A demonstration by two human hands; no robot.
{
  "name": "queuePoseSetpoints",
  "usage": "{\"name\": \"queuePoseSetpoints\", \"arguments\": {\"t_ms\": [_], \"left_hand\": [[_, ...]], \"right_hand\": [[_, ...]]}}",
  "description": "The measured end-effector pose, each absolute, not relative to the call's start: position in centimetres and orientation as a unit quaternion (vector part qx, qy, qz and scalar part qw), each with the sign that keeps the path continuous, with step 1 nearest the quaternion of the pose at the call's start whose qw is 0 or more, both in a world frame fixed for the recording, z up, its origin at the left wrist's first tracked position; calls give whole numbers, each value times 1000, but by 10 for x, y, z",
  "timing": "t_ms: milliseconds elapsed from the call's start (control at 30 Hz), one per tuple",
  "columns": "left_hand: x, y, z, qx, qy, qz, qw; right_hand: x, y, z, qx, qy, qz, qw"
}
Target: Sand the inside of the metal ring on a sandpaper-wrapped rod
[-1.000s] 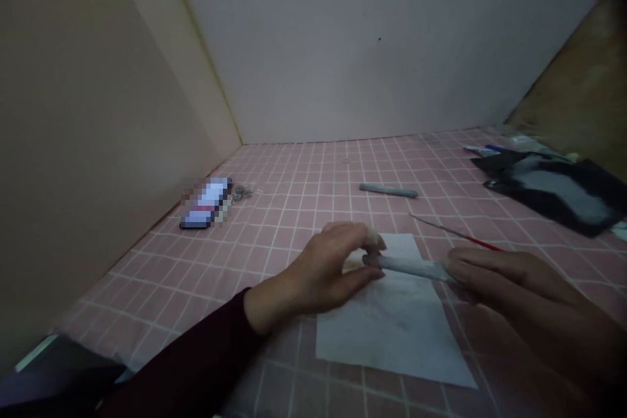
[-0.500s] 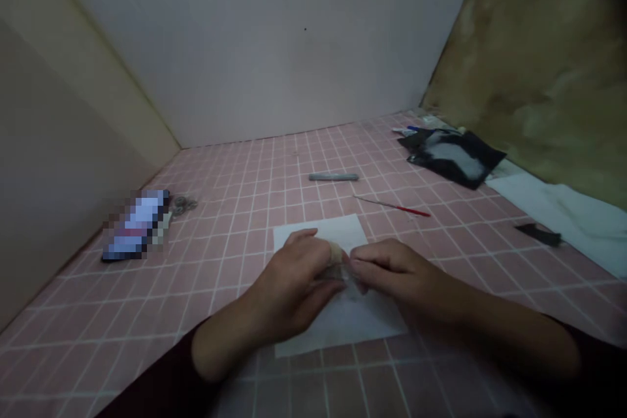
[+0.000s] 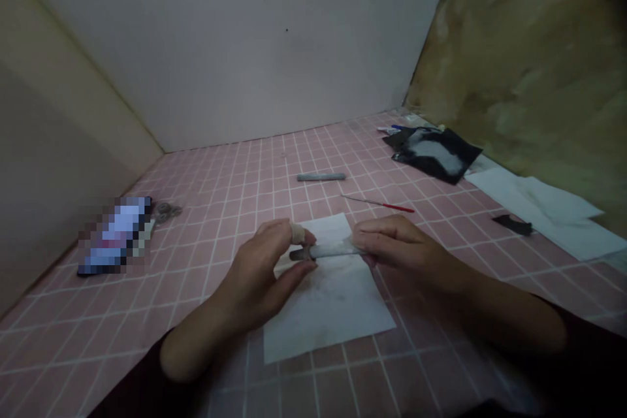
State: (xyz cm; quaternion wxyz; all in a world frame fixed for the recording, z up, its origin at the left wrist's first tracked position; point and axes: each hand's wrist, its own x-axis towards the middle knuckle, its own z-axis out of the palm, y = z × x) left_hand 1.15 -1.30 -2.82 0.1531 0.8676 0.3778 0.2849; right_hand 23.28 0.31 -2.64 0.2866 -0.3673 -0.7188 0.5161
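A pale grey stick with a dark, rounded left end lies level between my hands, just over a white sheet of paper. My right hand is closed around its right end, covering that part. Near the dark end, the thumb and fingertips of my left hand pinch the stick from both sides. A small brownish bit shows at those fingertips, too small to name. One left finger wears a beige bandage. Greyish smudges mark the paper below.
Beyond the paper lie another grey stick and a thin red-handled tool. At right are a black sheet with pale dust, white papers and a dark scrap. A phone lies at left beside a greyish clump.
The hands have moved apart, my left one leftward, and the stick between them now shows along its length. The view has shifted slightly to the right.
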Motion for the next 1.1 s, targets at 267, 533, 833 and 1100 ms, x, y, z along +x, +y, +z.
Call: {"name": "queuePoseSetpoints", "arguments": {"t_ms": [267,533,833,1100], "left_hand": [[11,-14,-28,876,363,284,144],[12,-14,-28,887,342,277,138],[12,-13,-29,886,341,277,152],[13,-14,-27,882,352,271,158]], "right_hand": [[235,3,-24,-360,-747,488,273],[233,2,-25,-358,-748,498,254],[235,3,-23,-365,-764,481,228],[234,1,-23,-361,-765,479,234]]}}
